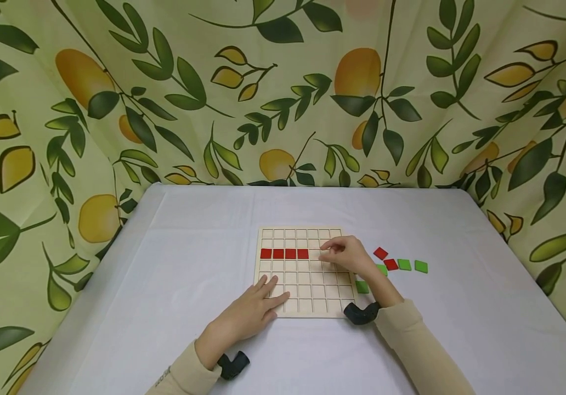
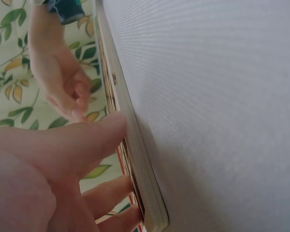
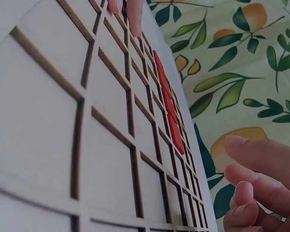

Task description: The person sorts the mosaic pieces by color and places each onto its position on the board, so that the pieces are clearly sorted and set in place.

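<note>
A pale wooden grid board [image 1: 305, 291] lies on the table, with several red square tiles [image 1: 278, 254] side by side in one row near its far edge. My left hand [image 1: 250, 314] rests on the board's near left corner, fingers spread; its thumb [image 2: 106, 133] touches the edge in the left wrist view. Over the board's right part, close to the end of the red row, hovers my right hand [image 1: 348, 255]. In the right wrist view its fingers [image 3: 261, 159] are partly bent and apart from the grid, and I see nothing between them.
To the right of the board lie two loose red tiles [image 1: 380, 253] and several green tiles [image 1: 404, 264], one partly behind my right wrist. A white cloth covers the table [image 1: 189, 236]. Leaf-and-fruit patterned curtains [image 1: 283, 109] stand behind and at both sides.
</note>
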Motion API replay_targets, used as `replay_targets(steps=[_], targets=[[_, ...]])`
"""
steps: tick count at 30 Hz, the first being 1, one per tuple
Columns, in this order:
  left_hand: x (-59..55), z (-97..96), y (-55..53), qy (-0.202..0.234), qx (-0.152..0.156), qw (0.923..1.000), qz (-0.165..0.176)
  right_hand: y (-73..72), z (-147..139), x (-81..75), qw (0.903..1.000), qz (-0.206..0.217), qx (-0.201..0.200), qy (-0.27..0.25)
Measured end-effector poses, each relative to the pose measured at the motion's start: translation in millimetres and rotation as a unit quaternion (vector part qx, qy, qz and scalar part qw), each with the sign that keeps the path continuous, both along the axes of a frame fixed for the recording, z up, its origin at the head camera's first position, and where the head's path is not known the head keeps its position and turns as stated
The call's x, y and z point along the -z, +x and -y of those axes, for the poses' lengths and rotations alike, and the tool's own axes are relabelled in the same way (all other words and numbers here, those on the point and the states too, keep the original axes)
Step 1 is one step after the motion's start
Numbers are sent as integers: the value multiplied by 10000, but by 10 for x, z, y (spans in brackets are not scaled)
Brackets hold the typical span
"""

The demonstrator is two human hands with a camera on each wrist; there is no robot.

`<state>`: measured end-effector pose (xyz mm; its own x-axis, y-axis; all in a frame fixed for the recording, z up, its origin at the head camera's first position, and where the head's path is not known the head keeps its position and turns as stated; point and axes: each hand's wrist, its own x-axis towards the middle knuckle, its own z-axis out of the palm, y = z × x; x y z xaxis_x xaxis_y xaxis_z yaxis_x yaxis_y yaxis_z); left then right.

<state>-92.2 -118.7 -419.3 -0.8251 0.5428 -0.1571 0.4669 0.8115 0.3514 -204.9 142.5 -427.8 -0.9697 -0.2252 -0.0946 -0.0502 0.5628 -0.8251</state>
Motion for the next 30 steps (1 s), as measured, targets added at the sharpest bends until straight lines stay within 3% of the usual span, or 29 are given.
replay_targets(steps=[30], targets=[[4,2,8,8,19,10000,-82,29,-390,-35,9997,-65,176,140]])
